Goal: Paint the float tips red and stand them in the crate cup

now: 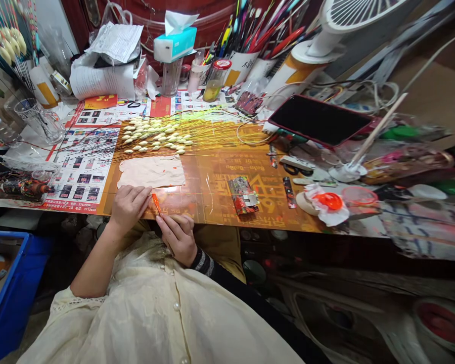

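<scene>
My left hand [131,206] is closed at the table's front edge, its fingers pressed together beside a cream cloth [151,172]; what they hold is hidden. Just right of it, my right hand [177,235] pinches the lower end of a slim, pointed orange piece [156,203]. The piece leans up toward the left fingertips. A thin line runs across the table near both hands. Behind the cloth lie several cream oval floats [151,134] on thin stems, their yellow ends fanned to the right.
A paint-stained motor tool [18,182] lies at the left edge. To the right are a stained small box [243,195], an orange paint cup [328,201] and a phone [320,120]. Jars [217,81], a tissue box [175,44] and a fan [349,20] stand behind.
</scene>
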Demonstrator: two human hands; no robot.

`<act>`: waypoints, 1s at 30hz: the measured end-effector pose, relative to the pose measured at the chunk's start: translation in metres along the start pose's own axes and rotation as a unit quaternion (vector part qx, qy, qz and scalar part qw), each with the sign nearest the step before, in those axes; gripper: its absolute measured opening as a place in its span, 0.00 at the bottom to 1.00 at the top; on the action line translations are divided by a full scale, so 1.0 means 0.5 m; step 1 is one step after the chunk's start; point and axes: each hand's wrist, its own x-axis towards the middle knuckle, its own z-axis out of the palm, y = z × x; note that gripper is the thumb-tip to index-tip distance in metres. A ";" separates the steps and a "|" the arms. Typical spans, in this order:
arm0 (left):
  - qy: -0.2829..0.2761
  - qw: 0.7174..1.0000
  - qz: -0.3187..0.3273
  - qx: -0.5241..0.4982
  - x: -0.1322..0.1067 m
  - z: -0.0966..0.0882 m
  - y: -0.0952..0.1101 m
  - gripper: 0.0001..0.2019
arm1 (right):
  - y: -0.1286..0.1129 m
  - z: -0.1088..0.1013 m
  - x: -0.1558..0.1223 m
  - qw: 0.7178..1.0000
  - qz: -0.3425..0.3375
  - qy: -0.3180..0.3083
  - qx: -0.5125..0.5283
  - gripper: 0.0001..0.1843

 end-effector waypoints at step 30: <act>-0.006 1.000 -0.005 -0.008 -0.004 0.002 -0.002 0.17 | 0.005 0.008 -0.017 1.000 0.008 -0.024 -0.006 0.29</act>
